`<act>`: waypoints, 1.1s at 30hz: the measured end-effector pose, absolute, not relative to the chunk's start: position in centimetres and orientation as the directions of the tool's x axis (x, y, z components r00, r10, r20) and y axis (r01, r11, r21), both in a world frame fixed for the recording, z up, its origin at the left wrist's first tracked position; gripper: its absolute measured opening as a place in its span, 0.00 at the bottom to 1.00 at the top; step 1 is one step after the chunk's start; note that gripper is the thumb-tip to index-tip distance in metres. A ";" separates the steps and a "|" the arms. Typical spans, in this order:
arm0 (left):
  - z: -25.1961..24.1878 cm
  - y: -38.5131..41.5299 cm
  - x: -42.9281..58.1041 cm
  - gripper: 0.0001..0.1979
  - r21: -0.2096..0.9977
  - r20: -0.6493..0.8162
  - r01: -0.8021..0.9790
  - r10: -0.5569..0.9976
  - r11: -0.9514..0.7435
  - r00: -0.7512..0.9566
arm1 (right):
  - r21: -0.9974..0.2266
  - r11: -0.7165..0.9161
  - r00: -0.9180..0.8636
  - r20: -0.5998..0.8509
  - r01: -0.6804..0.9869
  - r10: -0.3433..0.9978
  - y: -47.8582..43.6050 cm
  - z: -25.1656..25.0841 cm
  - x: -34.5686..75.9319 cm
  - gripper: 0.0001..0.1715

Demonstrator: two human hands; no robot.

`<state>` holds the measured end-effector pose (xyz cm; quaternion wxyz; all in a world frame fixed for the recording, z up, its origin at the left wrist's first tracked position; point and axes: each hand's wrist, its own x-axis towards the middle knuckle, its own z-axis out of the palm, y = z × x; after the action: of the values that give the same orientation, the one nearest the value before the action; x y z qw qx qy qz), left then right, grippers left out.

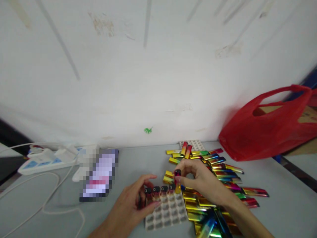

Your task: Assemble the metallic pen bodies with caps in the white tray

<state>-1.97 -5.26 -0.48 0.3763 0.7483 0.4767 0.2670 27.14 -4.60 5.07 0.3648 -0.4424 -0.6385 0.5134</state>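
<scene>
Four tubes (163, 190) stand in your tray (168, 211)
Right grip (201, 178) pinches a fifth tube (178, 188); can't tell if your left grip (130, 199) holds one

the left hand (131, 198) is bare, with slim fingers (145, 178) and a tapering thumb (148, 210); the wrist (117, 215) and the short stretch of left forearm (106, 228) in view are bare too. the right hand (198, 178) is also bare, its back rounded, its wrist narrow. the right forearm (244, 215), slender and longer in view, is uncovered as far as it shows.
</scene>
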 end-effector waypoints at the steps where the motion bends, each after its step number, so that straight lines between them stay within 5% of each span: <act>1: -0.4 -5.3 -2.0 0.29 0.816 0.037 0.517 0.916 -0.259 0.399 | -0.970 0.110 -0.341 0.030 0.218 0.940 -4.6 5.2 27.2 0.05; 8: -0.2 -5.5 -1.8 0.29 0.811 0.009 0.537 0.923 -0.232 0.384 | -0.902 0.206 -0.362 0.060 0.379 0.930 -4.9 5.9 27.5 0.08; 14: -0.4 -5.4 -1.9 0.29 0.803 0.027 0.538 0.918 -0.255 0.395 | -0.909 0.247 -0.419 0.091 0.335 0.904 -5.3 6.8 27.5 0.08; 21: -0.4 -5.4 -1.9 0.30 0.785 0.043 0.557 0.919 -0.273 0.391 | -0.915 0.190 -0.257 0.100 0.355 0.961 -4.8 6.3 27.3 0.19; 26: -0.2 -5.5 -1.8 0.31 0.788 0.045 0.553 0.922 -0.270 0.386 | -0.750 0.237 -0.193 0.148 0.617 0.970 -4.5 5.4 27.5 0.12; 33: -0.2 -5.5 -1.9 0.32 0.785 0.015 0.569 0.926 -0.244 0.376 | -0.495 0.174 -0.228 -0.051 0.852 0.972 -4.5 5.1 27.8 0.06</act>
<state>-1.90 -5.53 -0.18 0.3583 0.7482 0.4996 0.2495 27.78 -4.45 5.06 0.1400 -0.6055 -0.7531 0.2158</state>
